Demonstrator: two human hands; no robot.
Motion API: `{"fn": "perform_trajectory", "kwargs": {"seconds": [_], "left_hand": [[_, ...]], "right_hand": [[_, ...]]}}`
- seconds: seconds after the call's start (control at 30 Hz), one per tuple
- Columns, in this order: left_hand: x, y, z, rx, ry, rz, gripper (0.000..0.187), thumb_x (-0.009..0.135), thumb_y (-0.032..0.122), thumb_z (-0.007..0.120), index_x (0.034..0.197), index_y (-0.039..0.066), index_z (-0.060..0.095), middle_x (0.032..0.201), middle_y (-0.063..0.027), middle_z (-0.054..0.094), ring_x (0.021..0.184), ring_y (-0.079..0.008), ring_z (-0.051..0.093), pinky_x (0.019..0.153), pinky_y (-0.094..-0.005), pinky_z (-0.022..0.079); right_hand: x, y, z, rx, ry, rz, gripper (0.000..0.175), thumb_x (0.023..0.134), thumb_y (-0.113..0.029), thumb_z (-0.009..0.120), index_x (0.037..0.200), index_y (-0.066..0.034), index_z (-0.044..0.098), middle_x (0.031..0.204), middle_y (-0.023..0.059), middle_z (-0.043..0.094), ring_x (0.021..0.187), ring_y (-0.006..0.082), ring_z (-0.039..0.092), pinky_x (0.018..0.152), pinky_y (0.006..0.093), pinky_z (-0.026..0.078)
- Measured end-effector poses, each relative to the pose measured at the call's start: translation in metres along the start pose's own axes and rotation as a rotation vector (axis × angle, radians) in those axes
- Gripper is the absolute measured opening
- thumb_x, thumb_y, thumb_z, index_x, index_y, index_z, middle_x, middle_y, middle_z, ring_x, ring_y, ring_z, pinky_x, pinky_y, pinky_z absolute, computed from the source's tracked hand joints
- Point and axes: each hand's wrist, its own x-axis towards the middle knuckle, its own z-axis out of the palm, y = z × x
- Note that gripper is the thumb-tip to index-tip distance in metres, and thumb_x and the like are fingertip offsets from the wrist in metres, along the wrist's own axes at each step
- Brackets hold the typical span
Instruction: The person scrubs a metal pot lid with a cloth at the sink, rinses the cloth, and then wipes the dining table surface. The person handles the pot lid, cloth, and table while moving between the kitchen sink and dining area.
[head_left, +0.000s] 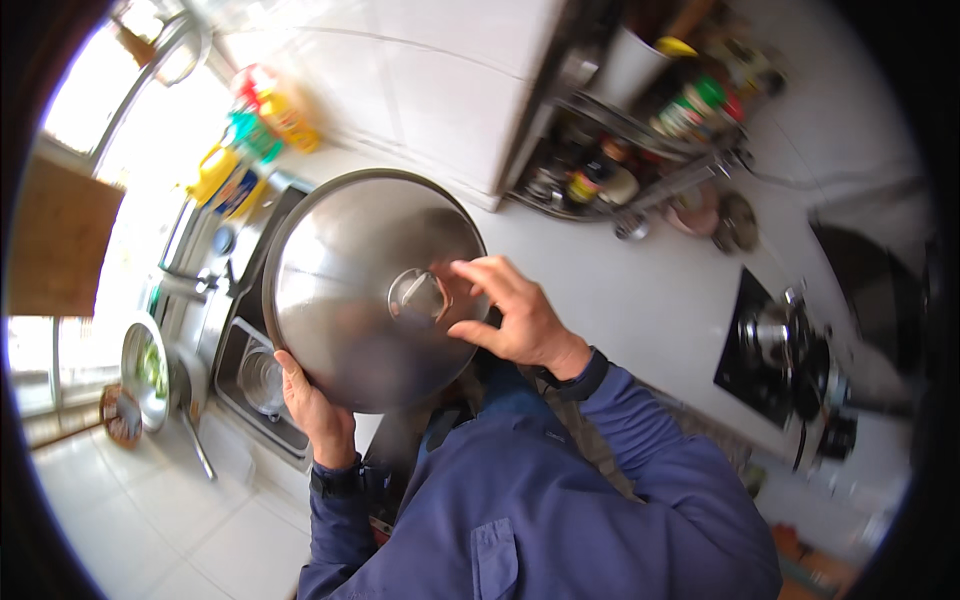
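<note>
A large round metal pan lid (352, 262) with a small knob (417, 295) at its centre is held up in front of me, domed side facing me. My left hand (319, 416) grips its lower left rim, with the thumb on the outer face and the fingers hidden behind. Over the right part of the lid is my right hand (517, 311), thumb and fingers spread beside the knob and holding nothing. Whether its fingertips touch the lid, I cannot tell.
At left, a sink (262, 397) holds a clear bowl; a colander (146, 371) with greens stands beside it. Cleaning bottles (225, 180) line the window side. A spice rack (600, 187) stands on the white counter (622, 300). Farther right is a hob (750, 360) with a metal pot.
</note>
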Motion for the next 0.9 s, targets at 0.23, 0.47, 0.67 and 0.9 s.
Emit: {"fn": "perform_trajectory", "kwargs": {"seconds": [0.23,0.47,0.67,0.9], "left_hand": [[-0.052,-0.045,0.064,0.148,-0.331,-0.244,0.048,0.108,0.043,0.05,0.126,0.001,0.061,0.115,-0.0068,0.068,0.099,-0.0147,0.063,0.087,-0.0293,0.051],[-0.173,-0.108,0.155,0.226,-0.681,-0.319,0.038,0.108,0.038,0.051,0.109,0.004,0.067,0.1,-0.0024,0.07,0.085,-0.0102,0.062,0.077,-0.0251,0.05],[-0.318,-0.189,0.224,0.34,-1.101,-0.524,0.037,0.11,0.036,0.048,0.11,0.004,0.067,0.083,0.0041,0.062,0.071,-0.0036,0.052,0.062,-0.0197,0.042],[-0.446,-0.271,0.273,0.744,-1.526,-0.573,0.044,0.107,0.037,0.051,0.125,-0.003,0.056,0.103,-0.0155,0.069,0.085,-0.0211,0.068,0.073,-0.0305,0.055]], "right_hand": [[-0.121,-0.031,-0.049,-0.236,0.328,0.112,0.07,0.075,-0.013,0.086,0.137,-0.0035,0.054,0.103,0.0084,0.059,0.082,0.0235,0.066,0.07,0.0354,0.057],[-0.274,-0.067,-0.131,-0.488,0.595,0.247,0.055,0.08,-0.014,0.082,0.129,-0.0029,0.06,0.097,0.0056,0.056,0.069,0.0156,0.062,0.064,0.0313,0.055],[-0.438,-0.099,-0.226,-0.536,0.828,0.452,0.052,0.083,-0.01,0.079,0.13,0.0003,0.06,0.093,0.0065,0.054,0.071,0.0161,0.06,0.063,0.0312,0.052],[-0.599,-0.115,-0.371,-0.721,0.883,0.66,0.048,0.085,-0.008,0.077,0.129,0.0004,0.061,0.094,0.0065,0.055,0.071,0.0155,0.057,0.062,0.0286,0.05]]}}
